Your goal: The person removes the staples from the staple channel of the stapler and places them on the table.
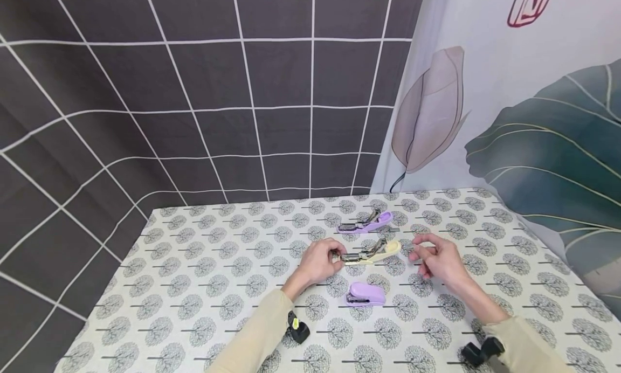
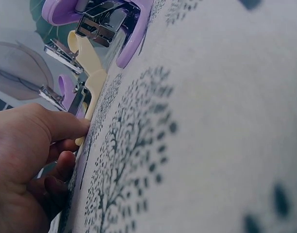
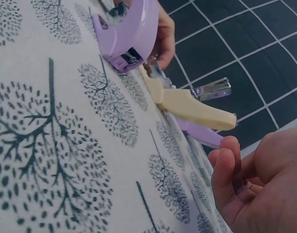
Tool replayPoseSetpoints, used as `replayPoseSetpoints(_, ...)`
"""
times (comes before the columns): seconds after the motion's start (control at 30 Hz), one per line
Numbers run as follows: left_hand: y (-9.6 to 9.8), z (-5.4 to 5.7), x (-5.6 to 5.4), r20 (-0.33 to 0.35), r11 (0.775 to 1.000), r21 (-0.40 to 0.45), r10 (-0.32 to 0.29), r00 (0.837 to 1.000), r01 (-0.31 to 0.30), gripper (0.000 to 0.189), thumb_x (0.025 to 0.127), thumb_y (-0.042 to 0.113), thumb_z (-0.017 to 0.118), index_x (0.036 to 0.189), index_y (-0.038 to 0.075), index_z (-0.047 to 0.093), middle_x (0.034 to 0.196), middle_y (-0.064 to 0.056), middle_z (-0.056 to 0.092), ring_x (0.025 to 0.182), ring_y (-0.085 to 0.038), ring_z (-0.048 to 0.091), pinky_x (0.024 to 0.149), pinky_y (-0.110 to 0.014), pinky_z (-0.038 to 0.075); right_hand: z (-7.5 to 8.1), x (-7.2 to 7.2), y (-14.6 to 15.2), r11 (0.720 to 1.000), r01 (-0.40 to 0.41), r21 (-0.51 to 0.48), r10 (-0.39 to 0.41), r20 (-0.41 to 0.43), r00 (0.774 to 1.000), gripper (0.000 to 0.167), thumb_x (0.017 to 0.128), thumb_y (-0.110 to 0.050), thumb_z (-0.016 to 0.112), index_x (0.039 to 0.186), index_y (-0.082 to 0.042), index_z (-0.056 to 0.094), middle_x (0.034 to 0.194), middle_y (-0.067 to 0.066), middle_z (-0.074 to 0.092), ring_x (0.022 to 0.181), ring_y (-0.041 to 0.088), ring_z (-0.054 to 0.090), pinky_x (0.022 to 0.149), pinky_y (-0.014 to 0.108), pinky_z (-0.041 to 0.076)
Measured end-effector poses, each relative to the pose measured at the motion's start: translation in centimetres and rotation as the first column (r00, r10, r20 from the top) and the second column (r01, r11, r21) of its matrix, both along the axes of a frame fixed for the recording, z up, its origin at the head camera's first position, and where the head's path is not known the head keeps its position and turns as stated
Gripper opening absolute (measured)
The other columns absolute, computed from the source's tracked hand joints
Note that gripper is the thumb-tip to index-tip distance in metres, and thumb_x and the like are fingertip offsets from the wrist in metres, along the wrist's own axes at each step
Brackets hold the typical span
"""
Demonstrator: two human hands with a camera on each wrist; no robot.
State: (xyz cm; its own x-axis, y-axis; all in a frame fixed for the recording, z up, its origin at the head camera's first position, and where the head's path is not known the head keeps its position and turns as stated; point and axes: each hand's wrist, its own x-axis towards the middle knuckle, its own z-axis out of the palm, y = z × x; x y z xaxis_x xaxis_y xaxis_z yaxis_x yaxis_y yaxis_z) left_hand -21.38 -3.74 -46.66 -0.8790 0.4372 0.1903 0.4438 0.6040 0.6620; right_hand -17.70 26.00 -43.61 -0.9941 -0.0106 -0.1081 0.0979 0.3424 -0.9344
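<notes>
A cream-yellow stapler (image 1: 371,253) lies on the table, its cover swung back and its metal magazine exposed. My left hand (image 1: 320,261) pinches the front end of its base; in the left wrist view, the left hand (image 2: 32,150) has thumb and finger at the base's tip. Just right of the raised cover, my right hand (image 1: 438,258) hovers with loosely bent fingers, apart from the stapler. Nothing shows between those fingers in the right wrist view, where the right hand (image 3: 265,179) sits beside the yellow cover (image 3: 199,109).
Behind the yellow stapler lies a purple stapler (image 1: 366,222), also folded open. Nearer to me stands another purple stapler (image 1: 366,294) with its cover down. A tree-patterned cloth (image 1: 218,308) covers the table. A dark gridded curtain (image 1: 276,136) hangs at the back.
</notes>
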Motion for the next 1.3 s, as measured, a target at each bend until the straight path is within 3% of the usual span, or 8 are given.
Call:
replayPoseSetpoints(0.53,0.0,0.0,0.0,0.006,1.0,-0.005,0.0,1.0,0.0,0.022,0.078,0.007,0.082,0.097,0.012,0.073,0.09,0.004,0.067,0.063,-0.003,0.048,0.061,-0.022,0.042,-1.5,0.5,-0.6,0.998,-0.027,0.05,0.024,0.063,0.998,0.025,0.1,0.002,0.05,0.123,0.008,0.052,0.082,0.013,0.068,0.054,0.021,0.059,0.047,0.032,0.052)
replayPoseSetpoints(1.03,0.0,-0.3,-0.2,-0.01,1.0,-0.012,-0.002,1.0,0.002,0.022,0.078,0.008,0.082,0.097,0.014,0.073,0.089,0.006,0.066,0.062,-0.002,0.048,0.06,-0.021,0.042,-1.3,0.4,-0.9,0.996,-0.025,0.081,0.016,0.114,0.993,0.023,0.099,0.001,0.052,0.121,0.007,0.053,0.079,0.011,0.068,0.053,0.02,0.058,0.045,0.031,0.051)
replayPoseSetpoints(1.3,0.0,-0.2,-0.2,-0.013,1.0,-0.001,-0.001,1.0,0.001,0.022,0.077,0.008,0.082,0.096,0.014,0.073,0.087,0.006,0.065,0.061,-0.002,0.048,0.059,-0.022,0.041,-1.0,0.2,-1.2,0.989,-0.016,0.145,-0.002,0.127,0.992,0.019,0.098,0.002,0.053,0.117,0.006,0.055,0.075,0.01,0.067,0.051,0.019,0.059,0.045,0.033,0.052)
